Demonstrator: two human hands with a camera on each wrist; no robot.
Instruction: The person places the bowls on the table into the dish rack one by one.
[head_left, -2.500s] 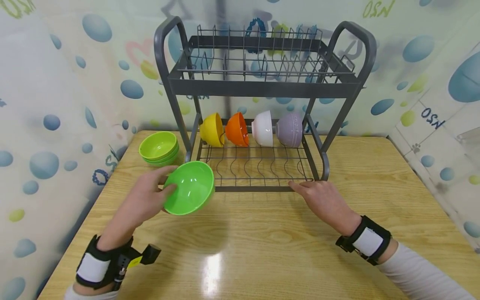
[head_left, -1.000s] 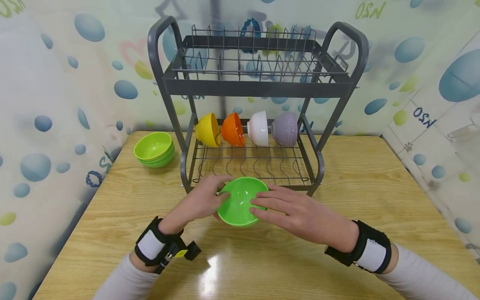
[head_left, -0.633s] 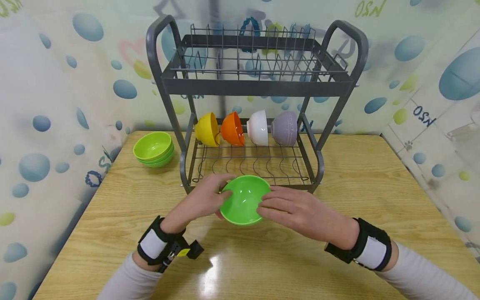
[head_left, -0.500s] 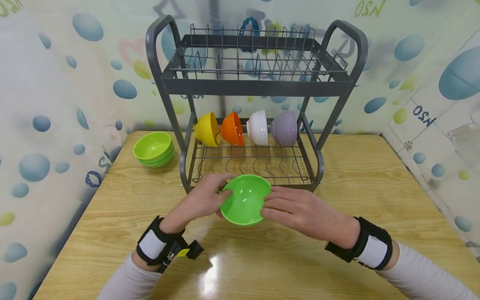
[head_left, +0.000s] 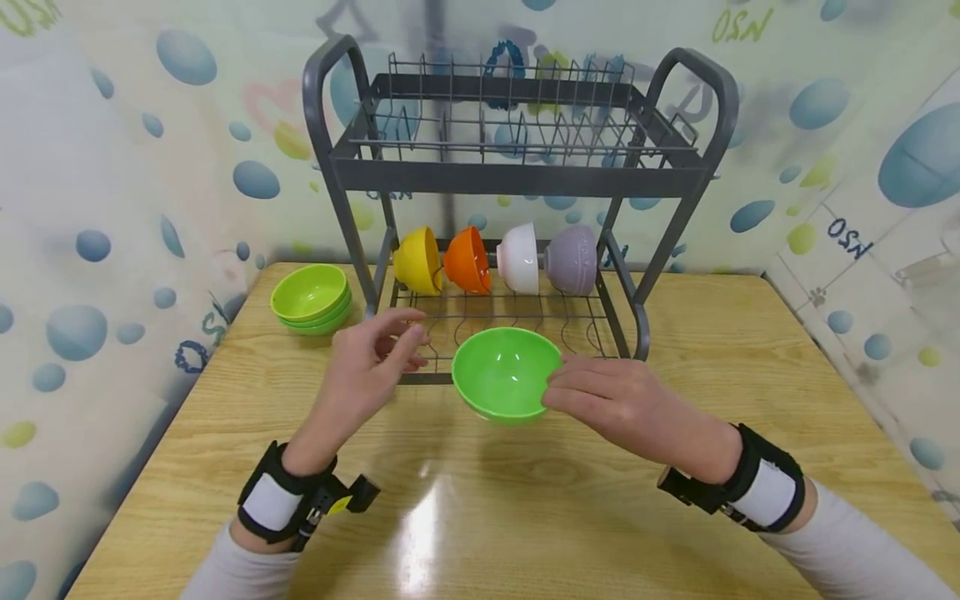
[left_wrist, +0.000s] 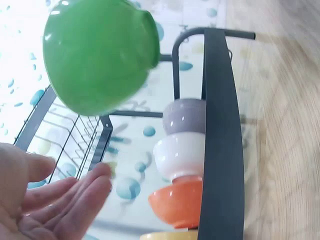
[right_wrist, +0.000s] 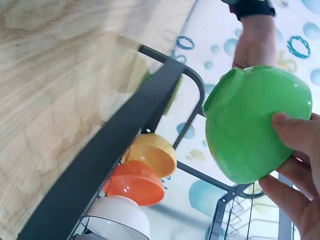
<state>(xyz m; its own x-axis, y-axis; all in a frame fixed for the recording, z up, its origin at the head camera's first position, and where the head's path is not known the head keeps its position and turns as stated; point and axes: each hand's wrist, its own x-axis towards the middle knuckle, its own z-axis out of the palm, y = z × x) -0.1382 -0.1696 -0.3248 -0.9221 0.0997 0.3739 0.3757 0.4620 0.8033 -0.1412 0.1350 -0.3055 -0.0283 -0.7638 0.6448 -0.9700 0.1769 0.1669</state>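
Note:
A bright green bowl (head_left: 504, 375) hangs above the table in front of the dish rack (head_left: 517, 179). My right hand (head_left: 611, 404) grips it by its right side; in the right wrist view the thumb (right_wrist: 292, 131) presses the outer wall. To the left of the bowl, apart from it, my left hand (head_left: 371, 367) has loosely bent fingers with nothing between them. The left wrist view shows the gap between that hand (left_wrist: 55, 200) and the bowl (left_wrist: 100, 55). On the lower tier, a yellow bowl (head_left: 417, 261), an orange bowl (head_left: 467, 261), a white bowl (head_left: 519, 259) and a lavender bowl (head_left: 572, 260) stand tilted on edge.
A stack of green bowls (head_left: 310, 296) stands on the wooden table (head_left: 712, 350) left of the rack. The rack's upper wire tier (head_left: 517, 125) overhangs the lower one. A patterned wall covering (head_left: 150, 167) rises behind.
Earlier the left hand carried the green bowl rightward from near the stack, and both hands held it. Now the left hand has let go and moved left; the right hand holds the bowl, slightly higher.

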